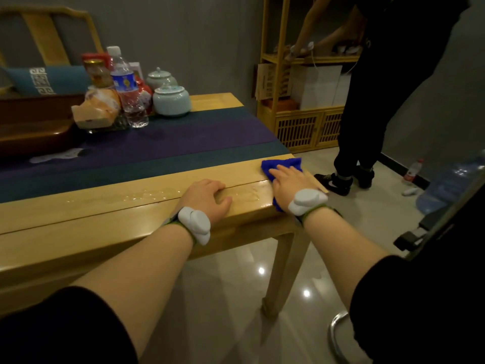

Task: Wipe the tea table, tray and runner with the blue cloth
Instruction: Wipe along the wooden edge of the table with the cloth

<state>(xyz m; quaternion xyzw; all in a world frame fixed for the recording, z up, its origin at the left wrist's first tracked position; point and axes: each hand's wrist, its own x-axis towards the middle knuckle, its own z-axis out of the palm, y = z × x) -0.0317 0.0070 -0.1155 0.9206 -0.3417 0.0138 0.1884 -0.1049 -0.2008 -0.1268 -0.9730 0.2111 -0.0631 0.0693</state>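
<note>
My right hand [287, 179] lies flat on the blue cloth [278, 165], pressing it onto the near right corner of the light wooden tea table [105, 216]. My left hand [207, 198] rests on the table's near edge beside it, fingers loosely curled and holding nothing. Wet streaks [147, 197] shine on the wood left of that hand. The dark blue and purple runner [170, 143] covers the middle of the table. A dark brown tea tray [34, 127] sits at the far left on the runner.
Jars, a water bottle [126, 85] and a snack bag crowd the far side of the table. A person in black [372, 106] stands at a wooden shelf [301, 111] to the right. A large water jug [451, 182] and a bottle lie on the tiled floor.
</note>
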